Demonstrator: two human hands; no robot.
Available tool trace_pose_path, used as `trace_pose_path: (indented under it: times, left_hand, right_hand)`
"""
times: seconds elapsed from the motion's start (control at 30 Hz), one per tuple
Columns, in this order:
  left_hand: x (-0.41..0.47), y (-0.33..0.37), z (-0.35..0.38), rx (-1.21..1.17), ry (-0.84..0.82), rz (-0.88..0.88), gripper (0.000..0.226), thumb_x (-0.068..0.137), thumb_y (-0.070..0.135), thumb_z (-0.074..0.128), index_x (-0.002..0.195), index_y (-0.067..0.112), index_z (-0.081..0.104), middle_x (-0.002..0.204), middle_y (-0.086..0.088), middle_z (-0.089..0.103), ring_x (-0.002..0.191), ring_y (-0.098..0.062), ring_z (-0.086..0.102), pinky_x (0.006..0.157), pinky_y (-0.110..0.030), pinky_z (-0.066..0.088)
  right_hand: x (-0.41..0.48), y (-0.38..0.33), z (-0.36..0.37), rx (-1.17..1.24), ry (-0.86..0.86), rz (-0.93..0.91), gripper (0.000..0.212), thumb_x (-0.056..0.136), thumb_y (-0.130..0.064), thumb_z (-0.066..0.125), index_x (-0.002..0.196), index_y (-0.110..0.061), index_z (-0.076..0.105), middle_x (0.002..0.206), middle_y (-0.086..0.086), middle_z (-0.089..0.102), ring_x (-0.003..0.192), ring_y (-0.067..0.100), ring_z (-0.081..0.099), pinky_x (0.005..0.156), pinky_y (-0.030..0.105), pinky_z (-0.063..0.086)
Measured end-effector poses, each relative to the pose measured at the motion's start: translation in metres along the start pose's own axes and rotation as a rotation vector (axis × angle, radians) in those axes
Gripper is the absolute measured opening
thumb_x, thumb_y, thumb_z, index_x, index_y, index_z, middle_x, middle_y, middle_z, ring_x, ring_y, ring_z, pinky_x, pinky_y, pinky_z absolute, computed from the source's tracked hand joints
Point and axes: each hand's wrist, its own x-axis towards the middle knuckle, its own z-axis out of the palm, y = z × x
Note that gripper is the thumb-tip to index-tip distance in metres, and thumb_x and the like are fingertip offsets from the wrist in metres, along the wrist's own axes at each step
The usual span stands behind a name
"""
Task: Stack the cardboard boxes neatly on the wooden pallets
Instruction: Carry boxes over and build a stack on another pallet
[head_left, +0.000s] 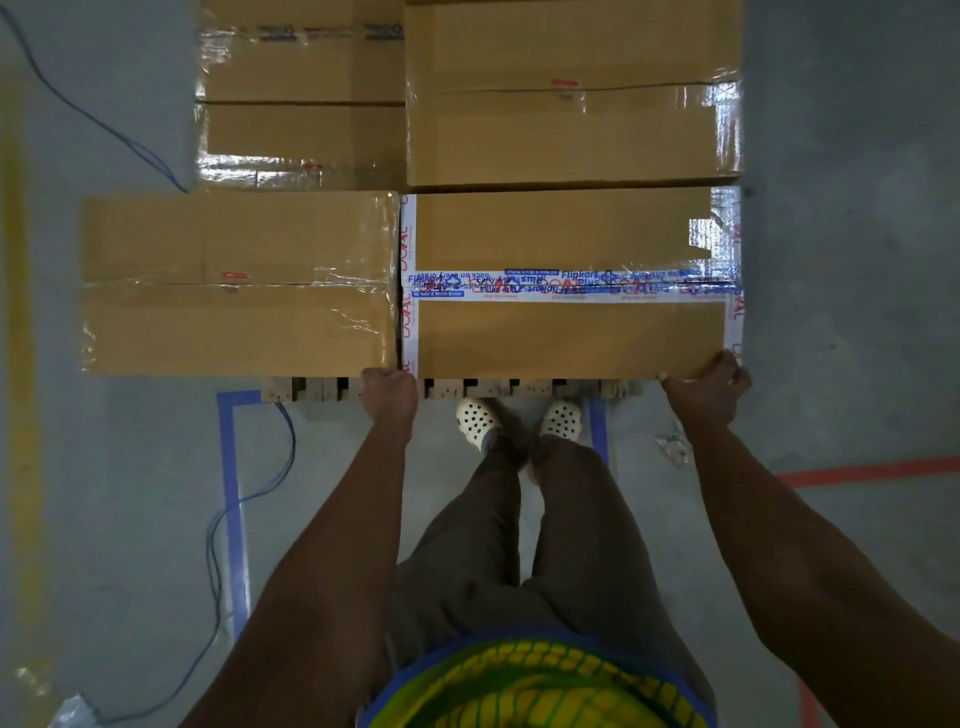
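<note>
Since every carton is sealed with tape, nothing inside any of them can be seen. Four cardboard boxes lie in two rows on the wooden pallet (488, 388), whose slat ends show only below the near edge. The printed-tape box (571, 332) sits in the near row on the right, its left end touching the near-left box (239, 283) and its far side close against the far-right box (571, 93). The far-left box (301, 98) lies behind the near-left one, which reaches further left than the visible end of the pallet. Both arms stretch forward and down, with the hands well apart, one at each near corner of the printed-tape box. The left hand (389, 395) is curled at the near-left corner, knuckles up and fingertips out of sight. The right hand (706, 387) wraps the near-right corner, thumb along the near edge and fingers up the right end. The box's long axis runs left to right, parallel to the pallet's near edge, and the blue-and-white tape seam follows that axis. White perforated shoes (519, 421) stand just before the pallet, between blue floor tape (228, 467) and an orange floor line (872, 473), and a blue cable (223, 545) trails on the grey floor.
</note>
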Motion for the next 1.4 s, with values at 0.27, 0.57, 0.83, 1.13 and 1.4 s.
trace_pose_path:
  times: [0.27, 0.57, 0.83, 1.13, 1.4]
  left_hand:
    - [0.005, -0.002, -0.005, -0.094, 0.057, 0.031, 0.029, 0.095, 0.021, 0.062, 0.121, 0.014, 0.071, 0.114, -0.005, 0.071, 0.092, -0.021, 0.064, 0.073, -0.028, 0.050]
    - [-0.001, -0.006, -0.013, 0.039, -0.019, 0.131, 0.040, 0.093, 0.005, 0.051, 0.128, 0.012, 0.068, 0.119, -0.008, 0.069, 0.095, -0.023, 0.061, 0.075, -0.026, 0.046]
    - [-0.012, -0.009, 0.002, 0.901, -0.070, 0.642, 0.062, 0.083, 0.015, 0.067, 0.142, 0.012, 0.049, 0.149, -0.014, 0.040, 0.134, -0.035, 0.036, 0.106, -0.051, 0.038]
    - [-0.027, 0.001, 0.007, 0.856, -0.177, 0.493, 0.070, 0.088, 0.023, 0.062, 0.152, 0.014, 0.034, 0.162, -0.007, 0.026, 0.146, -0.035, 0.023, 0.116, -0.053, 0.025]
    - [-0.100, 0.017, 0.054, 0.808, -0.200, 0.579, 0.068, 0.086, 0.021, 0.063, 0.149, 0.012, 0.039, 0.152, -0.016, 0.038, 0.141, -0.038, 0.028, 0.114, -0.052, 0.030]
  right_hand:
    - [-0.005, 0.001, -0.001, 0.014, -0.028, 0.025, 0.093, 0.080, -0.036, 0.083, 0.152, -0.012, 0.030, 0.158, 0.015, 0.020, 0.139, 0.036, 0.039, 0.111, 0.049, 0.038]
    - [-0.007, -0.005, 0.001, -0.015, -0.084, 0.042, 0.093, 0.086, -0.035, 0.078, 0.158, -0.019, 0.023, 0.166, 0.013, 0.006, 0.148, 0.035, 0.027, 0.115, 0.050, 0.032]
    - [0.004, -0.003, -0.004, -0.083, -0.131, 0.009, 0.097, 0.085, -0.037, 0.078, 0.160, -0.016, 0.019, 0.166, 0.016, 0.007, 0.154, 0.031, 0.011, 0.115, 0.055, 0.030]
    - [-0.005, -0.015, -0.013, -0.138, -0.211, -0.033, 0.089, 0.089, -0.034, 0.074, 0.157, -0.014, 0.021, 0.165, 0.022, 0.000, 0.149, 0.046, 0.018, 0.115, 0.057, 0.032]
    - [-0.016, -0.043, -0.037, -0.070, -0.204, -0.278, 0.084, 0.088, -0.020, 0.071, 0.157, -0.004, 0.026, 0.166, 0.027, -0.003, 0.154, 0.043, 0.006, 0.115, 0.057, 0.034]
